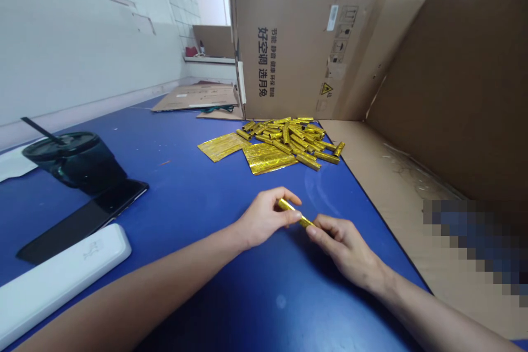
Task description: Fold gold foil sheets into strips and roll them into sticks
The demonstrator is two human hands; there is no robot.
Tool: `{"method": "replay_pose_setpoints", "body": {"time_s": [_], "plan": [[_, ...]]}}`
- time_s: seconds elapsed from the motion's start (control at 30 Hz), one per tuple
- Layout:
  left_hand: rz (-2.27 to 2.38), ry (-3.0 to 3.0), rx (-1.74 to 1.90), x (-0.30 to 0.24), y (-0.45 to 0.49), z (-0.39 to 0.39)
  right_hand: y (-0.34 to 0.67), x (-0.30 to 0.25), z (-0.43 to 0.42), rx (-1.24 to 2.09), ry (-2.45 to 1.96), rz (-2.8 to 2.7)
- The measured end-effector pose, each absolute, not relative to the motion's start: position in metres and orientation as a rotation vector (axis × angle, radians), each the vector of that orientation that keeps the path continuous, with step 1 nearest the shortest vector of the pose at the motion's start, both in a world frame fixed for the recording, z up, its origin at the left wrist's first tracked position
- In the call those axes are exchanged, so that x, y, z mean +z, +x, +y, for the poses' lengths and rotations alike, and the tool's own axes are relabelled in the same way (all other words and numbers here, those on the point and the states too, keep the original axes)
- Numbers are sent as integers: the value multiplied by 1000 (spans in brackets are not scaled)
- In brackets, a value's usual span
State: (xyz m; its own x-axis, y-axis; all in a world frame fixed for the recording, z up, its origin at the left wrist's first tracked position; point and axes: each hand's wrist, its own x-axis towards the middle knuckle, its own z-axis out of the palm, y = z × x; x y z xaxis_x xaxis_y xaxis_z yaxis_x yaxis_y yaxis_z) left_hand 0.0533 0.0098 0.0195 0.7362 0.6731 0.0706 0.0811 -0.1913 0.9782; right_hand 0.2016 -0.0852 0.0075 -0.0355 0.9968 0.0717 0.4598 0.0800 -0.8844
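Between my two hands is a slim roll of gold foil [287,206], slanting down to the right above the blue table. My left hand [268,214] pinches it with the thumb in front, near its middle. The thumb and fingers of my right hand [336,239] grip its lower right end and cover part of it. Farther back lies a heap of similar gold foil rolls [299,140]. Two flat gold foil sheets, a left one [223,147] and a right one [266,158], lie at the heap's near left side.
On the left of the blue table [185,198] stand a dark cup with a straw [82,159], a black phone [82,220] and a long white case [70,272]. A cardboard box wall [301,55] rises behind the heap, and cardboard [371,176] runs along the right edge.
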Motion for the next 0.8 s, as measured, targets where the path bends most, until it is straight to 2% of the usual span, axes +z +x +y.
{"method": "replay_pose_setpoints", "body": {"time_s": [0.13,0.23,0.57,0.8], "plan": [[537,1346,618,14,60,-1,198,6,-85,936,-1429,-1496],[503,1335,561,14,62,-7,198,6,-86,955,-1388,-1571],[637,1170,694,24,57,10,202,6,-86,936,-1464,-1477],[617,1256,584,20,52,22,208,6,-83,554,-1542,-1734]]}}
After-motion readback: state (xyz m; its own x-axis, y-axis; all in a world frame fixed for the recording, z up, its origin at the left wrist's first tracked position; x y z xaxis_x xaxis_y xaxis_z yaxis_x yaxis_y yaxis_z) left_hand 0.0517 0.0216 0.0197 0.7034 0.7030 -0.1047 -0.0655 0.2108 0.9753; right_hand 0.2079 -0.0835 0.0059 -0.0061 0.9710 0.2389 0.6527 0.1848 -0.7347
